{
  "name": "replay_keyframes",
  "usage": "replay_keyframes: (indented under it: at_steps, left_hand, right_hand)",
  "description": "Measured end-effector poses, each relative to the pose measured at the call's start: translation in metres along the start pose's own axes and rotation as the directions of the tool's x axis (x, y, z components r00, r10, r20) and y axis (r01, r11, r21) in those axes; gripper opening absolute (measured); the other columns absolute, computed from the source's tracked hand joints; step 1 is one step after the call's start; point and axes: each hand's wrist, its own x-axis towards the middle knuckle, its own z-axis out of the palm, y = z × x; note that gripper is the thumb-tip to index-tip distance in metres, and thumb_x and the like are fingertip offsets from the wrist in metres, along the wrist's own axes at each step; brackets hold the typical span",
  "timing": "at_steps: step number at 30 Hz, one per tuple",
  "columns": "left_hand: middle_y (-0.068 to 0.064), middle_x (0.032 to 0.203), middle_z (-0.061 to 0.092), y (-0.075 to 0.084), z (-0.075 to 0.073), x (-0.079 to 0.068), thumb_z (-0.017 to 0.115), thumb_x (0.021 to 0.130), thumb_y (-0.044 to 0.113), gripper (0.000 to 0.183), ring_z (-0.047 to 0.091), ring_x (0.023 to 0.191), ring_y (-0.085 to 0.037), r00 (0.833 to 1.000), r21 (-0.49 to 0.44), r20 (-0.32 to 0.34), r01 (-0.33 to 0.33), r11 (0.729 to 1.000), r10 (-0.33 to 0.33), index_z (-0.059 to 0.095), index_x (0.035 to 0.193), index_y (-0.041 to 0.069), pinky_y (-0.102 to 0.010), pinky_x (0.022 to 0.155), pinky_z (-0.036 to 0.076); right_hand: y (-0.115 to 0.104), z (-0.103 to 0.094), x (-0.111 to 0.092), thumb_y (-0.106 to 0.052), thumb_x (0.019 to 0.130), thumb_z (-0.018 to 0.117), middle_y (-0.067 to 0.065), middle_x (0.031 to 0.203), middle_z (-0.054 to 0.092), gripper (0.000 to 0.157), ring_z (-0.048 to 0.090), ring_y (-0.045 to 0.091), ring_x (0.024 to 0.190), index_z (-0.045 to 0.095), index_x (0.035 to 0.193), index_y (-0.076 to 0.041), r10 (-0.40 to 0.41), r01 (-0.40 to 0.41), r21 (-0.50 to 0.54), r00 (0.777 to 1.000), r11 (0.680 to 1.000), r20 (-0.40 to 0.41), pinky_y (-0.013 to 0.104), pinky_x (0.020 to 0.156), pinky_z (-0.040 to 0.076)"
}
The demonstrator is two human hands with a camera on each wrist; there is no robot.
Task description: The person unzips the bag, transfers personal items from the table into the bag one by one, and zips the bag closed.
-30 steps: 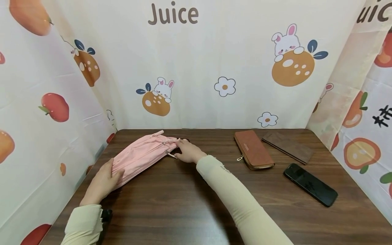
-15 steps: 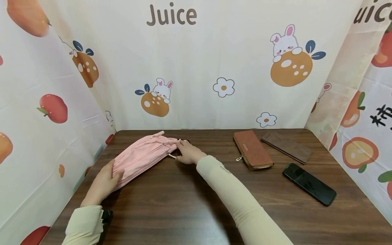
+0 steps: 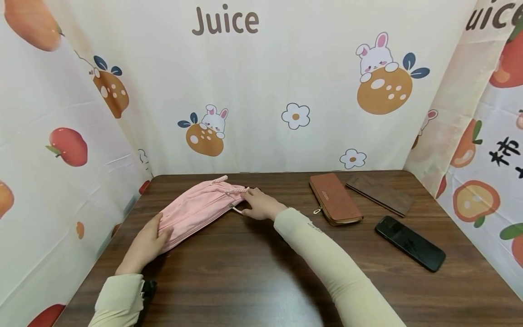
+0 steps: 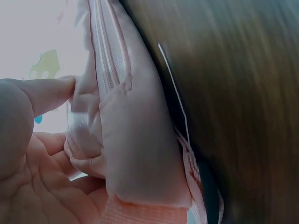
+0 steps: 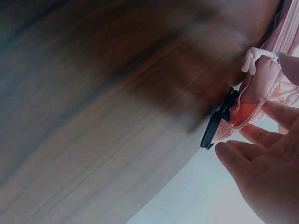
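Observation:
A pink zippered waist bag (image 3: 200, 204) lies at a slant on the left of the table. My left hand (image 3: 143, 243) grips its near end, thumb on one side and fingers on the other. At the far end, my right hand (image 3: 263, 205) holds the bag between thumb and fingers, beside the corded zipper pulls. The left wrist view shows a zipper (image 4: 107, 46) along the bag and webbing at its end. A black buckle (image 5: 220, 119) on pink strap sticks out near my right fingertips in the right wrist view.
A brown zip wallet (image 3: 335, 199) lies right of centre on the wooden table (image 3: 245, 281). Behind it to the right is a flat dark brown wallet (image 3: 382, 194), with a black phone (image 3: 410, 243) nearer me. Printed curtains (image 3: 253, 81) stand around the table's back and sides.
Both hands and the waist bag have shifted slightly to the right across the table. My grip looks the same. The wallets and phone stay put while the head view turns a little.

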Motion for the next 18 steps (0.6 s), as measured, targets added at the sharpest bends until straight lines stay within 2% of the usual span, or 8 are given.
replay_keyframes:
  at_steps: [10,18]
  left_hand:
    - [-0.041,0.143,0.036,0.015,0.01,0.004,0.054,0.1,0.023,0.065,0.036,0.133,-0.055,0.997,-0.017,-0.002,-0.071,0.997,0.071,0.027,0.144,-0.016,-0.064,0.107,0.03]
    - [-0.04,0.144,0.037,0.027,0.018,0.004,0.055,0.1,0.022,0.064,0.037,0.134,-0.054,0.995,-0.023,0.002,-0.104,0.994,0.104,0.028,0.144,-0.015,-0.063,0.108,0.031]
  right_hand:
    - [0.026,-0.005,-0.022,-0.038,0.099,0.055,0.014,0.161,0.026,0.062,0.022,0.034,0.149,0.033,0.153,-0.018,-0.01,0.01,-0.003,1.0,1.0,0.013,0.046,0.119,0.025]
    - [0.038,-0.009,-0.039,-0.04,0.099,0.054,0.016,0.159,0.028,0.061,0.032,0.032,0.146,0.037,0.151,-0.014,-0.011,0.012,-0.011,1.0,1.0,0.013,0.046,0.116,0.031]
